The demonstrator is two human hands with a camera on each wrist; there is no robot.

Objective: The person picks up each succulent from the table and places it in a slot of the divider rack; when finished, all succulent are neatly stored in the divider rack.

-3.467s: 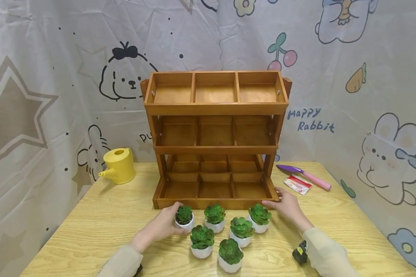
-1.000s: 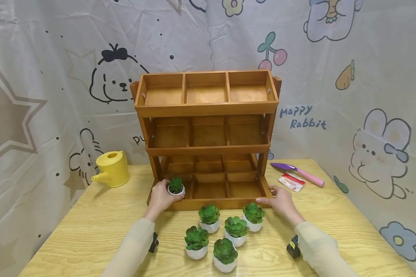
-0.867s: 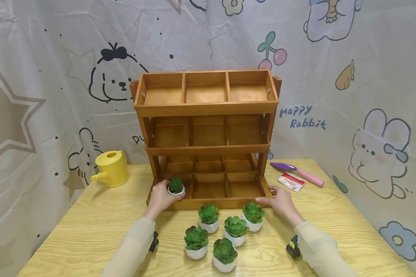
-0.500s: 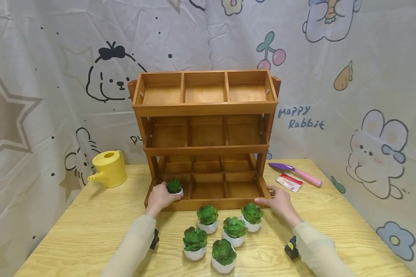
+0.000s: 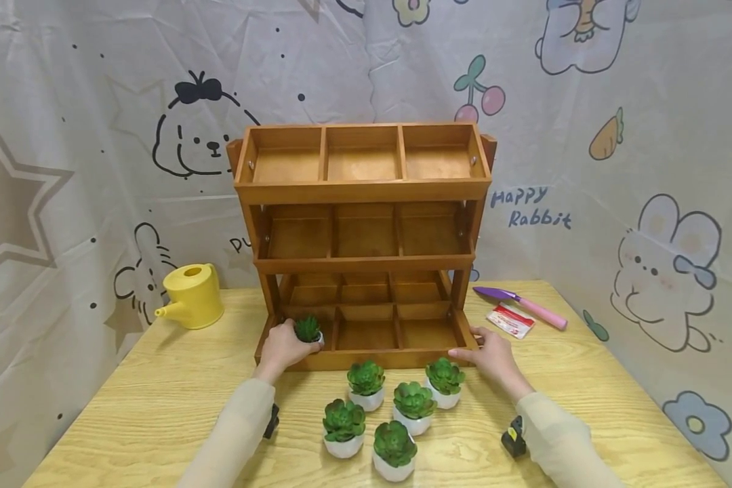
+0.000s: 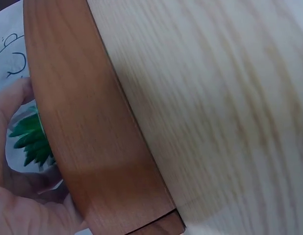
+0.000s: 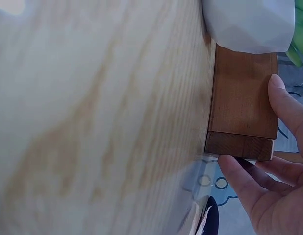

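Observation:
My left hand holds a small potted succulent with spiky leaves in the left front compartment of the wooden shelf's bottom tier. Its white pot is mostly hidden by the tier's front board and my fingers. In the left wrist view, the green leaves show between thumb and fingers behind the board. My right hand grips the right front corner of that tier. The right wrist view shows the thumb on the front board and other fingers at its end.
Several rosette succulents in white pots stand on the table before the shelf. A yellow watering can is at the left. On the right lie a purple trowel with pink handle and a red-and-white packet.
My left hand has carried the spiky succulent from the table up into the bottom tier's left compartment and lowered it slightly. My right hand stays on the corner. The head view has shifted a little.

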